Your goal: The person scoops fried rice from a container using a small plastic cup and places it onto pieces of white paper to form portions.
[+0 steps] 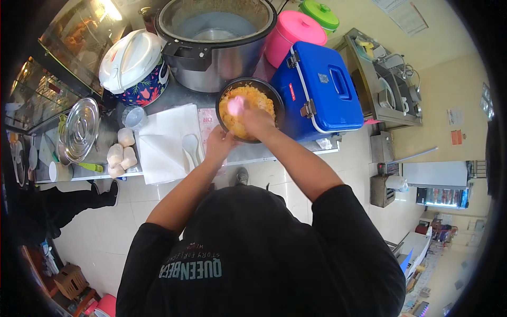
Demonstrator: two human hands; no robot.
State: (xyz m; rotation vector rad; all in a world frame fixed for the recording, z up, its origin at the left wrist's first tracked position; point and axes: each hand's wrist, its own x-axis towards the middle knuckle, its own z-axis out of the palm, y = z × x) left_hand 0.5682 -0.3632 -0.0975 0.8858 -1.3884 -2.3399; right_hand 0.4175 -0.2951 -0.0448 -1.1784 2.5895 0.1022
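Observation:
A dark round bowl (280,101) of orange-yellow rice stands at the counter's front edge, in front of the big steel pot (222,67). My left hand (220,143) holds the bowl's near rim at its left side. Over the rice, my right hand (256,122) is closed on a pink utensil (236,106), whose blurred end lies in the rice; its exact kind is hard to tell. A white plastic rice paddle (191,144) rests on white paper sheets (162,134) to the left of the bowl.
A blue cooler box (336,87) stands right of the bowl. To the left are a floral container (144,89) with a white lid, a clear cup (134,118), several wrapped bundles (126,137) and a steel lid (82,130). Another person's dark-clothed leg (75,200) is at far left.

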